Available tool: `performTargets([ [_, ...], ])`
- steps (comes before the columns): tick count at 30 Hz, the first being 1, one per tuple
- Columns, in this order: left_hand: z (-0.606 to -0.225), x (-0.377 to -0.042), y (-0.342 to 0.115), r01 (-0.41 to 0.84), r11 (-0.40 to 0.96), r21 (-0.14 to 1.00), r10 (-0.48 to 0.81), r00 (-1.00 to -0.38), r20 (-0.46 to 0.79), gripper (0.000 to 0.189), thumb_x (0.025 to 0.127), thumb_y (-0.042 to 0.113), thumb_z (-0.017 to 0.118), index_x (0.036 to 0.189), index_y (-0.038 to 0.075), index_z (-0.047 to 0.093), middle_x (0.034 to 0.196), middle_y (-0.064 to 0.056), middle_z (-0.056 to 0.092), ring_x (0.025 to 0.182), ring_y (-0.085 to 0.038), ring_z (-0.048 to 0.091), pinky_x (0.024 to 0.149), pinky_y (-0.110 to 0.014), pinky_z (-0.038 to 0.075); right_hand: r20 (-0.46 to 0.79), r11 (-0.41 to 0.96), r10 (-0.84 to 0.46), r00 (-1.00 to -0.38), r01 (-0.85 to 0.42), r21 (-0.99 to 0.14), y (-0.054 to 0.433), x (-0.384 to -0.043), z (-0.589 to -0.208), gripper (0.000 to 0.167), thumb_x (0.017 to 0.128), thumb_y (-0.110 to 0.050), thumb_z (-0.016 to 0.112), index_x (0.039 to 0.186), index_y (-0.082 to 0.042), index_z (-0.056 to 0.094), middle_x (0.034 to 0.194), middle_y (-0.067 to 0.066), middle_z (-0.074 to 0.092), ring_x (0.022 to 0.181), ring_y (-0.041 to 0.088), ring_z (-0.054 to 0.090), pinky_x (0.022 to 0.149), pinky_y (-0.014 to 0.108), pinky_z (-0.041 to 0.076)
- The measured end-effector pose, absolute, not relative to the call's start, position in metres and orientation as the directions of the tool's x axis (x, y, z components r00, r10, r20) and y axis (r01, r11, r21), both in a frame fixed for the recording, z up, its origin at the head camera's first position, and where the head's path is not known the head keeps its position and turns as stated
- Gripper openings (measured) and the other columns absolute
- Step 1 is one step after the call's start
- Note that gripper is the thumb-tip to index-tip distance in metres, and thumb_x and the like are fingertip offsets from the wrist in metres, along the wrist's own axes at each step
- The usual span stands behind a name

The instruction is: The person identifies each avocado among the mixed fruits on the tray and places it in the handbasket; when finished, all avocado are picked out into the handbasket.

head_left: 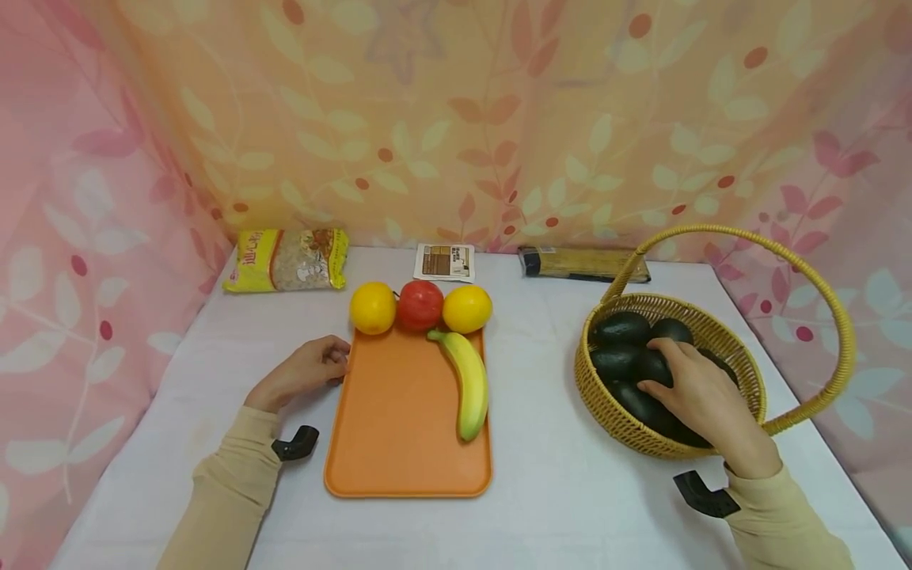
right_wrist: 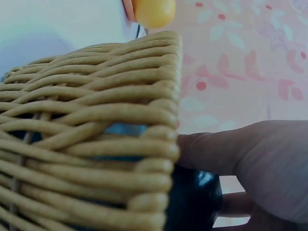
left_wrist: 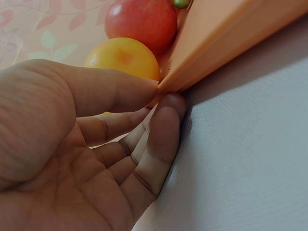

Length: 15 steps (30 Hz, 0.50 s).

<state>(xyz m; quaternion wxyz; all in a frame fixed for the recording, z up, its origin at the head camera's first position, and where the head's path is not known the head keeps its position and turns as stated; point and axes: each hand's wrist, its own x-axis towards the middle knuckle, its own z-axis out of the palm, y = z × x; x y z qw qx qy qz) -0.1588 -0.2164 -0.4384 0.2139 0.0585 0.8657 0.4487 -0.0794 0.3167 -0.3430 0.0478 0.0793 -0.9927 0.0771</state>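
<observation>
My left hand (head_left: 306,369) pinches the left edge of an orange tray (head_left: 399,412); in the left wrist view the thumb presses one side of the rim (left_wrist: 175,79) and the fingers the other. A yellow banana (head_left: 466,388) lies along the tray's right side. Across its far end sit an orange (head_left: 373,308), a red apple-like fruit (head_left: 419,305) and a lemon (head_left: 467,309). At the right, my right hand (head_left: 701,388) reaches into a woven basket (head_left: 606,419) and grips a dark avocado (head_left: 651,367) among several others. The basket wall partly hides that avocado in the right wrist view.
The basket's tall handle (head_left: 844,340) arches up on the right side. Along the back lie a yellow bag of dried food (head_left: 288,261), a small white packet (head_left: 445,262) and a long pack of noodle-like sticks (head_left: 584,264). Patterned cloth hangs behind and at both sides.
</observation>
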Motion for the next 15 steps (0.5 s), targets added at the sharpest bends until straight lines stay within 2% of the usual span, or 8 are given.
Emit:
performTargets([
  [4,-0.4392,-0.1589,-0.2170,-0.089,0.587,0.805,0.302,-0.898,-0.319,0.038,0.095,0.013,0.057,0.128,-0.005,0.050,0.096,-0.012,0.061,0.080,-0.018,0.059,0.076,-0.029,0.048,0.085,0.978,-0.149,-0.985,-0.160,-0.132,0.3176,-0.0795,-0.3425,0.057,0.082,-0.024,0.077,0.129,-0.004,0.051,0.119,0.036,0.053,0.096,0.053,0.059,0.076,0.067,0.048],
  [7,-0.4384,-0.1583,-0.2173,-0.086,0.591,0.802,0.300,-0.900,-0.317,0.038,0.095,0.013,0.057,0.128,-0.005,0.050,0.096,-0.012,0.061,0.080,-0.017,0.059,0.075,-0.028,0.048,0.063,0.981,-0.147,-0.987,-0.154,-0.115,0.3196,-0.0805,-0.3416,0.058,0.083,-0.027,0.076,0.131,-0.004,0.054,0.119,0.038,0.053,0.099,0.055,0.058,0.079,0.067,0.047],
  [10,-0.4370,-0.1580,-0.2170,-0.086,0.589,0.804,0.299,-0.900,-0.316,0.038,0.095,0.013,0.057,0.128,-0.004,0.050,0.096,-0.012,0.061,0.079,-0.018,0.059,0.075,-0.029,0.049,0.029,0.986,-0.128,-0.991,-0.130,-0.104,0.3223,-0.0827,-0.3407,0.061,0.084,-0.031,0.075,0.131,0.001,0.052,0.119,0.038,0.056,0.101,0.055,0.058,0.081,0.067,0.046],
  [15,-0.4360,-0.1575,-0.2166,-0.087,0.584,0.807,0.303,-0.899,-0.316,0.039,0.095,0.014,0.058,0.129,-0.005,0.050,0.097,-0.012,0.061,0.080,-0.018,0.059,0.076,-0.030,0.049,-0.012,0.987,-0.077,-0.997,-0.074,-0.140,0.3241,-0.0839,-0.3400,0.066,0.084,-0.035,0.075,0.125,0.007,0.044,0.105,0.036,0.062,0.086,0.046,0.063,0.073,0.061,0.050],
])
